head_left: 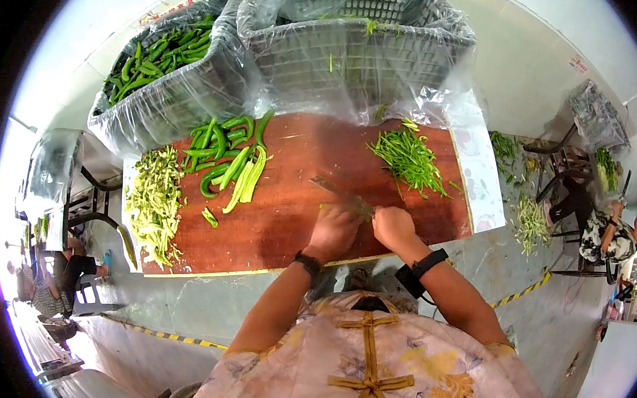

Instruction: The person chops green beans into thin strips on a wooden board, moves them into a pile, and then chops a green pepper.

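Observation:
My right hand [395, 229] is closed around the handle of a knife [342, 192], its blade blurred and pointing up to the left over the board. Close beside it, my left hand [335, 229] has its fingers curled under the blade near the board's front edge. A bit of green shows at those fingertips, but what they hold is mostly hidden. Whole green chili peppers [220, 143] lie on the left part of the red-brown board [280, 226], with split pale-green pepper halves [246, 182] next to them. Thin green pepper strips [410, 161] are heaped at the right.
Pale pepper cores [154, 207] are piled along the board's left edge. Behind the board stand a plastic-lined crate of chili peppers [159, 58] and another lined crate [356, 63]. Other people sit at the far right [608, 238] and far left [51, 285].

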Motion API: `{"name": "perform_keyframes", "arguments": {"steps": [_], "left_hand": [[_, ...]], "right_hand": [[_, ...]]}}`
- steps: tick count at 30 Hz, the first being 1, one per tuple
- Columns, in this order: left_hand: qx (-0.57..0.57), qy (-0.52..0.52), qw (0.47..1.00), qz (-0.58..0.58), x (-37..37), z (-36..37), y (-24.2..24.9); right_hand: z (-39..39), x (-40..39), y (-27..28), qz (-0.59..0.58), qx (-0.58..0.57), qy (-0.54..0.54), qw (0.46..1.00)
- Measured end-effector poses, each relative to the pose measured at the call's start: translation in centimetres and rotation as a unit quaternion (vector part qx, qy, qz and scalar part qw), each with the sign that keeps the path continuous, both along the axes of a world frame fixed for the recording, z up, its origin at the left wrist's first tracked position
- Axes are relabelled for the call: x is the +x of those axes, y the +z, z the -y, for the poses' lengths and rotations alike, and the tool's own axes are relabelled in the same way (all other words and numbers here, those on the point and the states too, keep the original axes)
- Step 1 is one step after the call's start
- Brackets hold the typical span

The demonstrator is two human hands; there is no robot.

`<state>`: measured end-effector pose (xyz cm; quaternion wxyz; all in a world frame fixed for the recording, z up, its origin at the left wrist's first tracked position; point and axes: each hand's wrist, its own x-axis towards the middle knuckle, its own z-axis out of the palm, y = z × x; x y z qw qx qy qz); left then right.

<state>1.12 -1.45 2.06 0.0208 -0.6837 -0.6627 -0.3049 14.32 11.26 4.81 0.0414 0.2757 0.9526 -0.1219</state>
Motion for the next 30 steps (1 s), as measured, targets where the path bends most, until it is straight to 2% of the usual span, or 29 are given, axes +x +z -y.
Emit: {"name": "perform_keyframes", "arguments": {"steps": [3, 6, 8, 13, 25, 28, 30], "left_hand": [[0.003, 0.006, 1.0, 0.008, 0.0, 0.0, 0.0], [-0.012, 0.012, 1.0, 0.002, 0.0, 0.0, 0.3], [-0.029, 0.012, 0.999, -0.006, 0.2, 0.1, 0.5], [0.001, 0.019, 1.0, -0.016, 0.2, -0.2, 0.5], [0.017, 0.013, 1.0, -0.012, -0.1, -0.1, -0.1], [-0.045, 0.005, 0.999, -0.019, -0.2, 0.1, 0.5], [-0.035, 0.003, 0.999, 0.005, 0.0, -0.1, 0.3]], "right_hand": [[-0.1, 0.0, 0.4, 0.017, -0.021, -0.037, 0.999], [0.5, 2.0, 1.6, -0.019, -0.014, -0.028, 0.999], [1.3, 3.2, 2.6, -0.003, -0.02, -0.036, 0.999], [1.7, 4.8, 2.1, -0.02, -0.008, -0.029, 0.999], [1.8, 3.4, 1.3, 0.005, -0.032, -0.017, 0.999], [1.2, 2.1, 0.1, -0.032, -0.042, -0.023, 0.998], [0.6, 0.9, -0.3, -0.068, -0.01, -0.01, 0.998]]}}
